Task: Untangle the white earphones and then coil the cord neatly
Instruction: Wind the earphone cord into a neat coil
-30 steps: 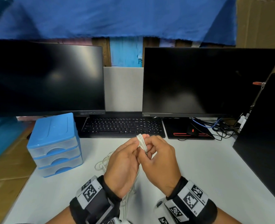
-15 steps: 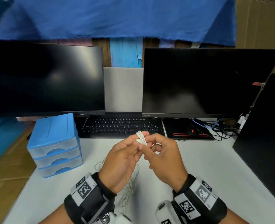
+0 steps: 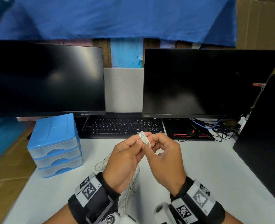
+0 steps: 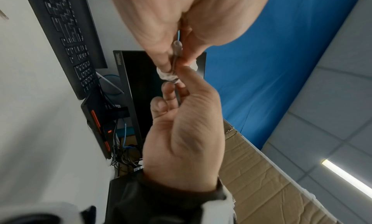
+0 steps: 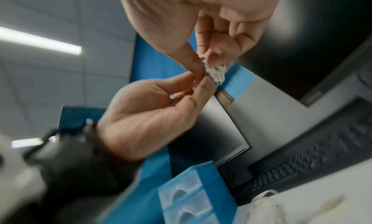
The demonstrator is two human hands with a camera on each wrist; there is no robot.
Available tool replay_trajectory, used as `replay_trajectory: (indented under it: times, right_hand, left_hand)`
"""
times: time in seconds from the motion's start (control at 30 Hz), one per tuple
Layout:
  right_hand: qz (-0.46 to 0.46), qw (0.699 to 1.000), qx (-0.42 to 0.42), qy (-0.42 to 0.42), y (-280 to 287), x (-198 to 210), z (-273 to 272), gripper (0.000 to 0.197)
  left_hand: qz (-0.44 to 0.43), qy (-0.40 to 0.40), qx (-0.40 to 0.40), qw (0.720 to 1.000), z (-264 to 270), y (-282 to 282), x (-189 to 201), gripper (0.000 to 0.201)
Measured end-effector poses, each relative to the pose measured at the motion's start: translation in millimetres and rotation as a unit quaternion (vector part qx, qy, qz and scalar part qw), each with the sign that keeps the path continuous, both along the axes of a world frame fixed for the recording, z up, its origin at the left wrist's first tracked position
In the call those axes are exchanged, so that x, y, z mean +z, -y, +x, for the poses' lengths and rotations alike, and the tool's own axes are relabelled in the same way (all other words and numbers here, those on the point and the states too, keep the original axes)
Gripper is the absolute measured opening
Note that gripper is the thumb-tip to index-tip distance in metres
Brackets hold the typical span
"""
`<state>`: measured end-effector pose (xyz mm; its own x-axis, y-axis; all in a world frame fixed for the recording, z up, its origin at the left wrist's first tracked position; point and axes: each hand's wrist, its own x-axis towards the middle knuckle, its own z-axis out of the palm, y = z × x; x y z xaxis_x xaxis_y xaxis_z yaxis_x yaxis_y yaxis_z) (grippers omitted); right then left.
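Note:
A small bundle of white earphone cord (image 3: 143,137) is held above the white table (image 3: 206,167), in front of the keyboard. My left hand (image 3: 140,141) pinches it from the left with thumb and forefinger. My right hand (image 3: 149,143) pinches the same bundle from the right, its other fingers curled. The rest of the cord (image 3: 133,180) hangs down between my wrists, and loose loops (image 3: 101,165) lie on the table behind the left hand. The left wrist view shows the bundle (image 4: 168,75) between both hands' fingertips. In the blurred right wrist view the bundle (image 5: 214,73) shows there too.
A blue three-drawer box (image 3: 54,146) stands at the left. A black keyboard (image 3: 122,126) and two dark monitors line the back. A mouse (image 3: 192,131) sits on its pad, with tangled cables (image 3: 220,128) beyond. A black panel (image 3: 265,143) stands at the right edge.
Both hands stay together on the bundle. The right wrist has swung outward to the right and its fingers have shifted on the cord. The bundle sits slightly higher.

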<state>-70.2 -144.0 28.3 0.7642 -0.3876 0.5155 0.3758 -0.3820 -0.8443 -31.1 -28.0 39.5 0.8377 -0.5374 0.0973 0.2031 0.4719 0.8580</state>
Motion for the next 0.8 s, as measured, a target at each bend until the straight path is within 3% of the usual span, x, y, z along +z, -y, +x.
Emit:
replay_trajectory:
  times: [0.1,0.2,0.43,0.57,0.7,0.8]
  right_hand:
    - [-0.133,0.988,-0.064,0.051,-6,-8,-2,0.013]
    - [-0.192,0.975,-0.091,0.07,-8,-13,-2,0.016]
    - [-0.123,0.99,-0.069,0.031,-4,-4,-1,0.009]
    - [-0.048,0.997,-0.065,0.021,-3,-3,2,0.015]
    - [-0.036,0.997,-0.066,0.02,-6,-8,3,0.016]
    - [0.002,1.0,-0.02,0.006,-5,-6,3,0.012]
  left_hand:
    - [-0.008,-0.019,0.021,1.0,2,1,-1,0.033]
    - [-0.021,-0.034,0.015,0.999,3,-3,-4,0.039]
    - [-0.008,-0.014,0.0,1.0,2,-4,0,0.036]
    - [-0.015,-0.022,0.003,1.0,-3,2,2,0.036]
    - [-0.014,-0.03,-0.001,0.999,-6,4,3,0.037]
    - [-0.003,-0.015,0.007,1.0,-4,0,1,0.037]
